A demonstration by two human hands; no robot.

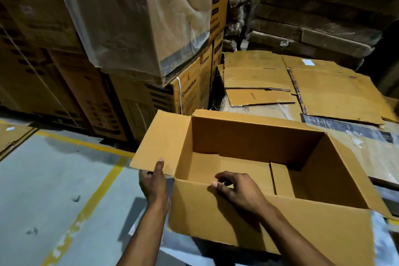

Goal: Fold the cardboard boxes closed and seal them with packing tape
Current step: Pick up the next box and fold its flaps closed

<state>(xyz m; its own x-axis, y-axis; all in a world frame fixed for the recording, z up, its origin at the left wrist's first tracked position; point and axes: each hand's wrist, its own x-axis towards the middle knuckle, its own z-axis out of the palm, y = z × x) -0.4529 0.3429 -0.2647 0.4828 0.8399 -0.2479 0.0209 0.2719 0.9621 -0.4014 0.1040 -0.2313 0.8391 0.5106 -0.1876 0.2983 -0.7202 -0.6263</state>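
Grey concrete floor point(54, 168) (yellow-lined) beneath stacked cartons point(151, 97), flattened cardboard point(323, 88).

Both bare forearms reach forward from the lower edge. The left hand point(154, 183) pinches a cardboard flap point(160, 142), thumb on top, fingers beneath. The right hand point(238, 190) rests knuckles-up, fingers loosely curled at the box's point(269, 222) near wall.

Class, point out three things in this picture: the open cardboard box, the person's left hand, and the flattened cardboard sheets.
open cardboard box point(269, 222), head view, near outer wall.
left hand point(154, 183), head view, back of hand.
flattened cardboard sheets point(336, 95), head view, top sheet's face.
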